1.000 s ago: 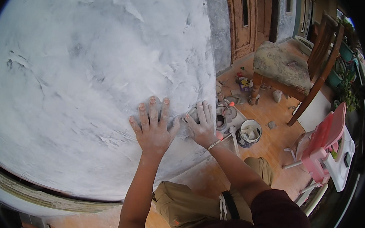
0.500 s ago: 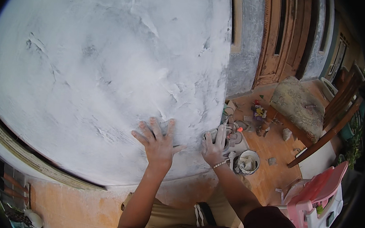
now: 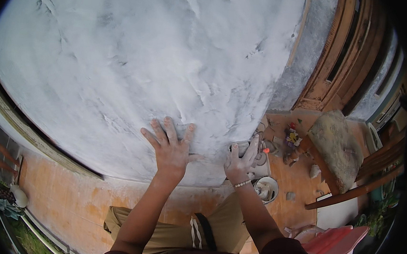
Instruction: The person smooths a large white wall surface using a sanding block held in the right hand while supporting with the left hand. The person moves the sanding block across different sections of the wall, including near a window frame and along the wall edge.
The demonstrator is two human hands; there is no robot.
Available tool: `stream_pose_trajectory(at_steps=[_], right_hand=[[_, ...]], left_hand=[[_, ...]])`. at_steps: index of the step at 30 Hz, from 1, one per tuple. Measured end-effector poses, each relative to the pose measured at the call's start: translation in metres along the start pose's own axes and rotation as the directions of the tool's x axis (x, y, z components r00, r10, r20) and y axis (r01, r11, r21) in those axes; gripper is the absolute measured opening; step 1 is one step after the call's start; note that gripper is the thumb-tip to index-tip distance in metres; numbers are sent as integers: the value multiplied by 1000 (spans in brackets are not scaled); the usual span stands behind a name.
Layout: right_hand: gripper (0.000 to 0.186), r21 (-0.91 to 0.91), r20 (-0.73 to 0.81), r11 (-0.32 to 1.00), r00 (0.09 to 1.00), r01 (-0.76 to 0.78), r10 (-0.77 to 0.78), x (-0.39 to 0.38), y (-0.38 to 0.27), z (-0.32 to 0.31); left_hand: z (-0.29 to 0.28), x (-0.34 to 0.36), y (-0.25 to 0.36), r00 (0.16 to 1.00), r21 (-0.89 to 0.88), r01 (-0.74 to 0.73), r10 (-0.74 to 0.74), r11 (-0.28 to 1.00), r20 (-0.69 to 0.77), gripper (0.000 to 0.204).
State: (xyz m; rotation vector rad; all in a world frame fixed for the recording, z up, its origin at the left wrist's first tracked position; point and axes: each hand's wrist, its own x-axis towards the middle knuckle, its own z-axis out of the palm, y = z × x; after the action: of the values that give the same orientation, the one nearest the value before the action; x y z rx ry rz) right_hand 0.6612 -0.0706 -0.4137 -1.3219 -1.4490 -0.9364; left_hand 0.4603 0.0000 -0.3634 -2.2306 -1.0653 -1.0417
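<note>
My left hand (image 3: 171, 155) lies flat against a white, powdery plastered wall (image 3: 136, 64), fingers spread and dusted white, with nothing in it. Near the wall's right edge, my right hand (image 3: 240, 165) grips a small grey rectangular block (image 3: 241, 148) with a pale rim, pressing it to the surface. White dust coats its fingers, and a beaded bracelet circles the wrist. The block is partly hidden by the fingers, so its exact kind is unclear. Patches of rough, darker plaster show across the wall.
A bucket (image 3: 266, 189) with whitish contents stands below my right hand. Beyond are a wooden chair (image 3: 335, 151) with a patterned seat, a pink and white plastic chair (image 3: 335, 245), wooden doors (image 3: 335, 56) and scattered debris on the tiled floor (image 3: 65, 183). Another person's legs (image 3: 7, 157) show far left.
The view has shifted, so the wall's right edge and the doors appear farther right. My right hand stays with the block near that edge; my left hand remains spread on the wall.
</note>
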Motion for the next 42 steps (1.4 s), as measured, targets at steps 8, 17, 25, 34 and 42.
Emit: stream_pose_trajectory(at_steps=[8, 17, 25, 34, 42], right_hand=[[31, -36, 18, 997, 998, -63, 64, 84, -2, -5], [38, -22, 104, 999, 994, 40, -38, 35, -24, -9], [54, -102, -183, 995, 983, 3, -21, 234, -8, -27], [43, -38, 43, 995, 994, -95, 97, 92, -36, -27], [53, -70, -125, 997, 992, -7, -2, 198, -15, -30]], left_hand=[[-1, -1, 2, 999, -26, 11, -10, 1000, 53, 110], [4, 1, -1, 993, 133, -107, 100, 985, 60, 141], [2, 2, -1, 995, -15, -96, 96, 995, 40, 127], [-51, 71, -28, 968, 45, -162, 167, 986, -188, 94], [-82, 147, -42, 900, 98, -100, 132, 990, -416, 78]])
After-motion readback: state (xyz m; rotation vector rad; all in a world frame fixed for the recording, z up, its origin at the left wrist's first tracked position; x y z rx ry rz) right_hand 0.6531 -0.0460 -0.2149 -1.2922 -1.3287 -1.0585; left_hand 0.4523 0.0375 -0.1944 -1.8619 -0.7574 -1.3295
